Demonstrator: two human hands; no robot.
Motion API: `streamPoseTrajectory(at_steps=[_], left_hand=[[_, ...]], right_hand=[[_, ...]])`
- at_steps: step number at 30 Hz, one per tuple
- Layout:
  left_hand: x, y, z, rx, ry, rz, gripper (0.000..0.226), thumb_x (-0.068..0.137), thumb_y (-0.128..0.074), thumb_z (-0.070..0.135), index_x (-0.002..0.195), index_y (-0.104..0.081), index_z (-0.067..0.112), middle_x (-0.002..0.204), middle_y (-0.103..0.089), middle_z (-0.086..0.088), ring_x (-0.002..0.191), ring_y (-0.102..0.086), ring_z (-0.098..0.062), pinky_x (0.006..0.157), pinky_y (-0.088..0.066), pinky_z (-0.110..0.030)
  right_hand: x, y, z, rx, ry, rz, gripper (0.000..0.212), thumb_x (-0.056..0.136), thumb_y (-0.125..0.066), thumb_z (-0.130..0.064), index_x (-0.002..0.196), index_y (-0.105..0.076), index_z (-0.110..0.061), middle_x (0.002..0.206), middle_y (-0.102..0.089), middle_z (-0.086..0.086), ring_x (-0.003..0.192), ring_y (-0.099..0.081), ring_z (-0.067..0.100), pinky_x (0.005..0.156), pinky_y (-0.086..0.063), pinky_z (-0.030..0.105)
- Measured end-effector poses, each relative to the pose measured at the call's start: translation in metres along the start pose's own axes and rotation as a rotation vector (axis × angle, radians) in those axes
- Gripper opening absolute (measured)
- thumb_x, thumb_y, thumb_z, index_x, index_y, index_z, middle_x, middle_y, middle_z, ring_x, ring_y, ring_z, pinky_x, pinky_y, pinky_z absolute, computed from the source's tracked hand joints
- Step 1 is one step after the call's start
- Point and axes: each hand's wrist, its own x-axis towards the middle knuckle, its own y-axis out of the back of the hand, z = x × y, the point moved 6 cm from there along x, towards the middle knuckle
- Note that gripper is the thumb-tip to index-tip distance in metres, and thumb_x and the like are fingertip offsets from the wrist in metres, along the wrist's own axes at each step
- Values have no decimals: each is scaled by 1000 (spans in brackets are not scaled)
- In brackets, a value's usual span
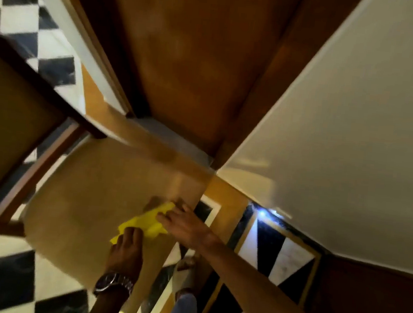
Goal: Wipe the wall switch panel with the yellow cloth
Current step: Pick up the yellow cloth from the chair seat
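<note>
- Yellow cloth (pixel 145 222) lies crumpled on a tan chair seat (pixel 89 195), pinned between both hands.
- Left hand (pixel 127 246): palm down, fingers pressed on the cloth's near corner; wristwatch (pixel 113 283) on the wrist behind it.
- Right hand (pixel 185 224): arm extended, fingertips pinching the cloth's far edge.
- Switch panel: cannot be made out; frame blurred.
- Beyond the hands: wooden door (pixel 197 66).

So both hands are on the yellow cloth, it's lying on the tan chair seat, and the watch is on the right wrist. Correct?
Not quite: the head view shows the watch on the left wrist, not the right. The rest holds. The left hand and right hand both have fingers on the yellow cloth, which lies on the tan chair seat.
</note>
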Motion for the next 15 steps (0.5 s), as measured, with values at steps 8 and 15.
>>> streamPoseTrajectory(at_steps=[8, 15], left_hand=[[-39, 192, 317, 274, -908, 569, 29, 105, -40, 16, 131, -51, 11, 121, -72, -12, 96, -77, -23, 75, -62, -22], [-213, 326, 597, 522, -1410, 863, 17, 96, -54, 18, 88, -67, 25, 84, -71, 0, 66, -60, -21, 63, -52, -27]], right_hand=[[-315, 187, 133, 659, -734, 542, 38, 93, -60, -52, 128, -56, -38, 114, -57, -20, 117, -54, 4, 97, -38, 10], [-576, 379, 160, -208, -1075, 1304, 18, 101, -54, -28, 91, -67, -35, 80, -61, 6, 75, -48, 21, 70, -38, 32]])
